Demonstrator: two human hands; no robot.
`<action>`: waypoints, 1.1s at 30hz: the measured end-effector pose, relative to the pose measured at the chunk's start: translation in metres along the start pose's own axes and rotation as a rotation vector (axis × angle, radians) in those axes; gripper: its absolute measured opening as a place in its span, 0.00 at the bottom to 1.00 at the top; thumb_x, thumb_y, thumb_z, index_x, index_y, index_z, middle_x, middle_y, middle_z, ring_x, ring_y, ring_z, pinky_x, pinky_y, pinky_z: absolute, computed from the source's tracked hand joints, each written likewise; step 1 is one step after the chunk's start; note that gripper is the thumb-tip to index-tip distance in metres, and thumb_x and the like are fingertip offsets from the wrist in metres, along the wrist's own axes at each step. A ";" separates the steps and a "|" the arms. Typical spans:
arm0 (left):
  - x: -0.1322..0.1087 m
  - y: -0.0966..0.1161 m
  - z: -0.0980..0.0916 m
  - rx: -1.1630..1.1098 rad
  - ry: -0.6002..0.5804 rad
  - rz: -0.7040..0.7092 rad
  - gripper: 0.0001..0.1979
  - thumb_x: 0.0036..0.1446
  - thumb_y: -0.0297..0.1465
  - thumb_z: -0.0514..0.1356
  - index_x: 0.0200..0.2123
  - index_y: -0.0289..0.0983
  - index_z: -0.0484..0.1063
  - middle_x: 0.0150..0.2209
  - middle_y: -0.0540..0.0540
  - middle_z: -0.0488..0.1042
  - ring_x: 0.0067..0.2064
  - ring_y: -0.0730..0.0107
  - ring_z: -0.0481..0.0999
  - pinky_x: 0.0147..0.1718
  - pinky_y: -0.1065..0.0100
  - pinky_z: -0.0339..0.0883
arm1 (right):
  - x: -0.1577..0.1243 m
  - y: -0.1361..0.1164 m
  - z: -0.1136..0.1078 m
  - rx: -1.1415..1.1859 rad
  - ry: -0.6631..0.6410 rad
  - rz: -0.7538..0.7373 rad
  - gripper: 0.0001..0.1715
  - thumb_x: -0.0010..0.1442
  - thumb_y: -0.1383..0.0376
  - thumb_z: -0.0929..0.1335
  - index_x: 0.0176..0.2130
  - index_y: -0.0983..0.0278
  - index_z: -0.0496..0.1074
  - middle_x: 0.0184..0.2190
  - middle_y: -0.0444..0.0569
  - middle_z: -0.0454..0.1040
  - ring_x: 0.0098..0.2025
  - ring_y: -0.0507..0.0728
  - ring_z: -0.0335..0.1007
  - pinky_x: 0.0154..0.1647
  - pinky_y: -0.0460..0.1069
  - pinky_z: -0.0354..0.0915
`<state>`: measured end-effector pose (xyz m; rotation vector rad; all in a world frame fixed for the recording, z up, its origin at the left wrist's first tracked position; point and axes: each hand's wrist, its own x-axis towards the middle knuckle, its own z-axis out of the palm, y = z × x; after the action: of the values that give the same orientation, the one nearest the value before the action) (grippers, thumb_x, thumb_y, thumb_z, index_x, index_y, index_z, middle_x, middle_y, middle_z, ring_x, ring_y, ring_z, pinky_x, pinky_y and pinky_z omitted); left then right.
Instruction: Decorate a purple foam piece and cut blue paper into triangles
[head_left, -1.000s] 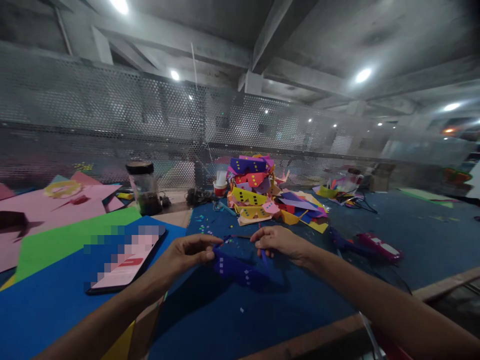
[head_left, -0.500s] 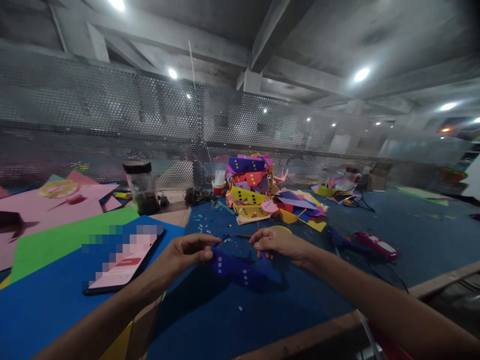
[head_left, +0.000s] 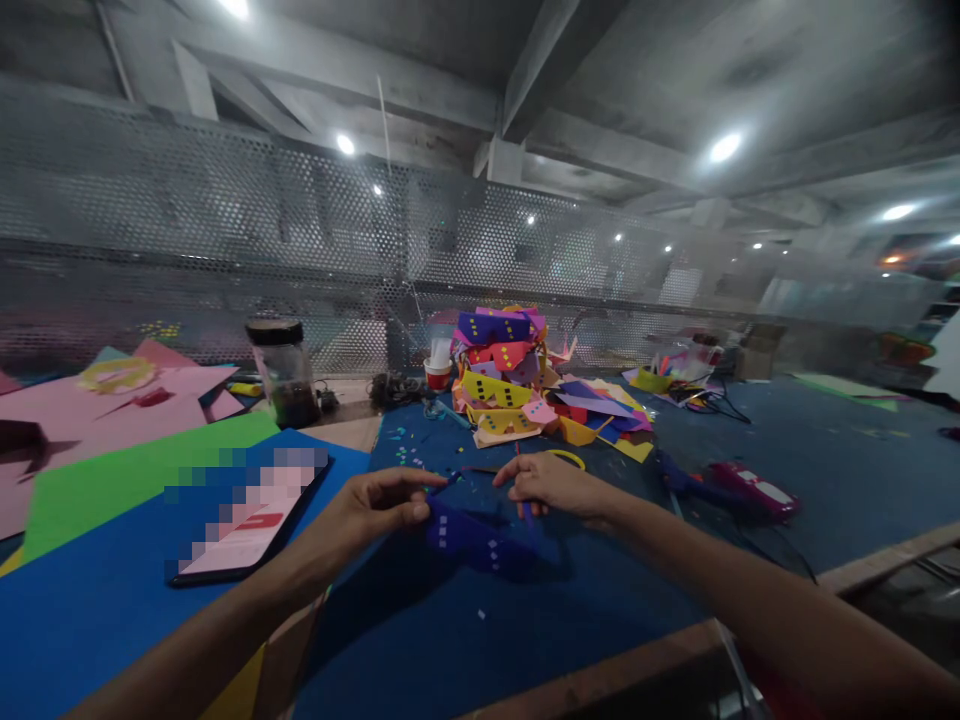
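Observation:
A dark purple paper cutout (head_left: 476,540) dotted with small light squares lies on the blue felt table (head_left: 525,640) between my hands. My left hand (head_left: 379,505) pinches its left end with thumb and fingers closed. My right hand (head_left: 551,485) is closed round a thin stick-like tool (head_left: 525,510) that I cannot name, its tip resting on the cutout's right side. Tiny paper bits lie scattered around the cutout.
A phone (head_left: 240,525) lies on a blue sheet (head_left: 90,610) at the left, with green (head_left: 127,475) and pink sheets (head_left: 90,415) behind. A jar (head_left: 281,372), a red cup (head_left: 437,372) and a heap of coloured paper cutouts (head_left: 517,385) stand farther back. A pink-purple tool (head_left: 750,487) lies at the right.
My right hand has shifted slightly left and back, uncovering a yellow ring-shaped piece behind it. The left hand and the cutout have barely moved.

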<state>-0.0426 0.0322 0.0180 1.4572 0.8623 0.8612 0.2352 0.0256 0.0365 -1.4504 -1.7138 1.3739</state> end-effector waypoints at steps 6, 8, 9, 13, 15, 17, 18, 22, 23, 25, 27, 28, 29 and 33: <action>0.005 -0.009 -0.005 -0.032 0.051 -0.018 0.21 0.46 0.41 0.73 0.43 0.40 0.81 0.35 0.48 0.80 0.35 0.68 0.74 0.37 0.68 0.68 | 0.009 0.015 -0.002 0.030 0.027 0.022 0.11 0.68 0.61 0.63 0.43 0.66 0.71 0.29 0.48 0.80 0.21 0.49 0.69 0.22 0.43 0.65; 0.007 -0.013 -0.009 -0.034 0.059 -0.015 0.22 0.48 0.42 0.72 0.45 0.40 0.80 0.37 0.47 0.80 0.35 0.68 0.75 0.38 0.68 0.68 | 0.010 0.019 -0.004 0.021 0.069 0.032 0.12 0.69 0.62 0.60 0.44 0.65 0.69 0.33 0.50 0.79 0.20 0.49 0.70 0.22 0.44 0.66; 0.008 -0.016 -0.010 -0.029 0.060 -0.013 0.22 0.49 0.42 0.72 0.46 0.40 0.79 0.38 0.46 0.81 0.36 0.67 0.76 0.38 0.67 0.69 | 0.009 0.020 -0.004 0.011 0.095 0.033 0.11 0.69 0.63 0.60 0.45 0.65 0.67 0.35 0.50 0.79 0.20 0.48 0.70 0.21 0.43 0.67; 0.011 -0.023 -0.011 -0.056 0.060 -0.028 0.23 0.49 0.42 0.72 0.47 0.39 0.78 0.40 0.45 0.81 0.37 0.66 0.78 0.40 0.66 0.71 | 0.003 0.024 -0.007 -0.055 0.187 -0.011 0.07 0.66 0.69 0.62 0.45 0.64 0.65 0.39 0.48 0.76 0.22 0.46 0.70 0.22 0.42 0.67; 0.011 -0.025 -0.011 -0.084 0.067 -0.032 0.24 0.47 0.42 0.73 0.46 0.38 0.78 0.38 0.46 0.81 0.37 0.64 0.78 0.40 0.65 0.72 | -0.002 0.024 -0.007 -0.089 0.209 -0.040 0.07 0.65 0.70 0.63 0.44 0.64 0.66 0.38 0.47 0.75 0.22 0.46 0.69 0.22 0.41 0.66; 0.012 -0.026 -0.010 -0.086 0.068 -0.037 0.24 0.46 0.42 0.74 0.45 0.38 0.78 0.37 0.46 0.81 0.37 0.64 0.79 0.40 0.64 0.72 | -0.006 0.023 -0.007 -0.116 0.212 -0.057 0.08 0.64 0.71 0.63 0.44 0.64 0.66 0.36 0.46 0.76 0.22 0.46 0.69 0.22 0.40 0.65; 0.012 -0.026 -0.010 -0.081 0.062 -0.039 0.24 0.46 0.42 0.73 0.45 0.38 0.77 0.37 0.46 0.81 0.37 0.64 0.79 0.40 0.64 0.73 | -0.008 0.023 -0.007 -0.128 0.210 -0.061 0.08 0.63 0.71 0.63 0.44 0.64 0.67 0.35 0.46 0.76 0.23 0.46 0.69 0.22 0.40 0.65; 0.013 -0.027 -0.013 -0.041 0.012 -0.062 0.23 0.49 0.42 0.72 0.46 0.38 0.77 0.39 0.46 0.81 0.38 0.65 0.79 0.39 0.65 0.72 | -0.015 0.021 -0.005 -0.164 0.192 -0.064 0.09 0.61 0.71 0.64 0.43 0.65 0.69 0.34 0.45 0.75 0.24 0.47 0.71 0.23 0.42 0.65; 0.014 -0.028 -0.013 -0.027 0.006 -0.070 0.23 0.48 0.42 0.73 0.45 0.38 0.77 0.37 0.46 0.81 0.37 0.65 0.79 0.39 0.65 0.72 | -0.016 0.020 -0.005 -0.170 0.183 -0.061 0.10 0.60 0.71 0.65 0.43 0.65 0.70 0.34 0.45 0.75 0.24 0.48 0.71 0.24 0.42 0.65; 0.015 -0.030 -0.014 0.005 0.005 -0.084 0.25 0.45 0.43 0.74 0.45 0.38 0.77 0.33 0.48 0.80 0.36 0.65 0.79 0.38 0.65 0.72 | -0.017 0.019 -0.004 -0.178 0.166 -0.054 0.10 0.60 0.71 0.66 0.43 0.65 0.71 0.32 0.44 0.74 0.25 0.48 0.71 0.24 0.42 0.64; 0.016 -0.032 -0.015 0.031 0.002 -0.089 0.25 0.43 0.44 0.74 0.43 0.38 0.77 0.31 0.49 0.79 0.34 0.65 0.78 0.37 0.65 0.72 | -0.017 0.020 -0.003 -0.181 0.154 -0.048 0.10 0.59 0.71 0.66 0.43 0.65 0.71 0.31 0.43 0.74 0.25 0.48 0.71 0.24 0.42 0.64; 0.016 -0.033 -0.016 0.040 -0.003 -0.089 0.25 0.43 0.44 0.74 0.42 0.38 0.77 0.30 0.49 0.79 0.34 0.65 0.78 0.37 0.64 0.72 | -0.016 0.020 -0.003 -0.181 0.151 -0.046 0.10 0.59 0.71 0.66 0.43 0.65 0.71 0.31 0.43 0.73 0.25 0.48 0.71 0.24 0.42 0.64; 0.017 -0.034 -0.016 0.048 -0.011 -0.088 0.25 0.44 0.44 0.73 0.42 0.38 0.77 0.30 0.49 0.79 0.34 0.65 0.78 0.37 0.64 0.73 | -0.016 0.021 -0.002 -0.183 0.150 -0.045 0.11 0.59 0.71 0.66 0.44 0.65 0.71 0.31 0.43 0.74 0.25 0.48 0.70 0.24 0.42 0.63; 0.016 -0.033 -0.017 0.087 -0.042 -0.081 0.23 0.47 0.44 0.72 0.43 0.38 0.77 0.31 0.49 0.78 0.34 0.66 0.78 0.36 0.65 0.73 | -0.015 0.024 -0.003 -0.192 0.147 -0.049 0.11 0.60 0.71 0.66 0.44 0.65 0.71 0.32 0.44 0.74 0.26 0.48 0.71 0.24 0.42 0.63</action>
<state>-0.0515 0.0563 -0.0138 1.5005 0.9307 0.7379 0.2519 0.0111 0.0189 -1.5595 -1.8126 1.0732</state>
